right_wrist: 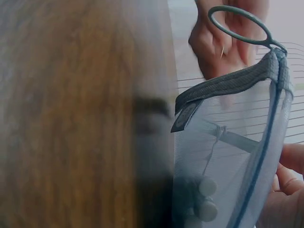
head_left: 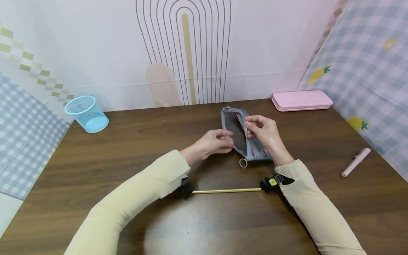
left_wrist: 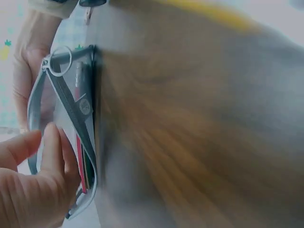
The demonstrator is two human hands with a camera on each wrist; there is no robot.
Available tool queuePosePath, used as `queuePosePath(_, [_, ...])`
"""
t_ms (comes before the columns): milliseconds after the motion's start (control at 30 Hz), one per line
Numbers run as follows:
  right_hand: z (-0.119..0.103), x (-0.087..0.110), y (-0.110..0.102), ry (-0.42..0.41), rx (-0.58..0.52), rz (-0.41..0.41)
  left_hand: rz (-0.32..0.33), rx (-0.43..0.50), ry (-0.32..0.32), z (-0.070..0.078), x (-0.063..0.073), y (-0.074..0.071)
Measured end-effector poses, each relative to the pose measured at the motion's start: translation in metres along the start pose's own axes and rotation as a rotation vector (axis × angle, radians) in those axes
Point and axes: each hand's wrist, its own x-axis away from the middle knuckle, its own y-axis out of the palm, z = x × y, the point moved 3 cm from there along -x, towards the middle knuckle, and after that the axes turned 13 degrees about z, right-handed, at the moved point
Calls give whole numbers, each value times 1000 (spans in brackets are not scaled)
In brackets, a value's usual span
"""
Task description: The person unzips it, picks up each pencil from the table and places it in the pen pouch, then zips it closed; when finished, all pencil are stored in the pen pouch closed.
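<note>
A grey mesh zip pouch [head_left: 259, 150] lies on the table with its zipped mouth spread wide and a ring pull [head_left: 243, 163] at the near end. Inside, a red pencil [left_wrist: 80, 161] shows among other slim items. My right hand [head_left: 264, 132] pinches the right edge of the mouth between thumb and fingers. On the opposite side, my left hand [head_left: 216, 142] is at the left edge, its thumb and forefinger apart with a gap between them. White round ends [right_wrist: 208, 186] show through the mesh in the right wrist view.
A thin gold rod [head_left: 226, 191] spans between the two wrist cameras in the head view. A light blue mesh cup [head_left: 92, 118] stands at the back left. At the back right is a pink case [head_left: 302, 101], with a pale pink pen [head_left: 356, 163] nearer the right edge.
</note>
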Motion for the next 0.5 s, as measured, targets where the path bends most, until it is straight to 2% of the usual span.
queuePosePath(100, [0, 0, 0, 1, -7, 1, -123, -73, -7, -6, 15, -8])
queuePosePath(300, [-1, 0, 0, -11, -9, 5, -378, -310, -39, -26, 41, -14])
queuePosePath(400, [-1, 0, 0, -11, -7, 4, -453, -400, -14, -32, 48, -14])
queuePosePath(500, [-1, 0, 0, -9, -9, 4, -499, -449, 21, -35, 52, -14])
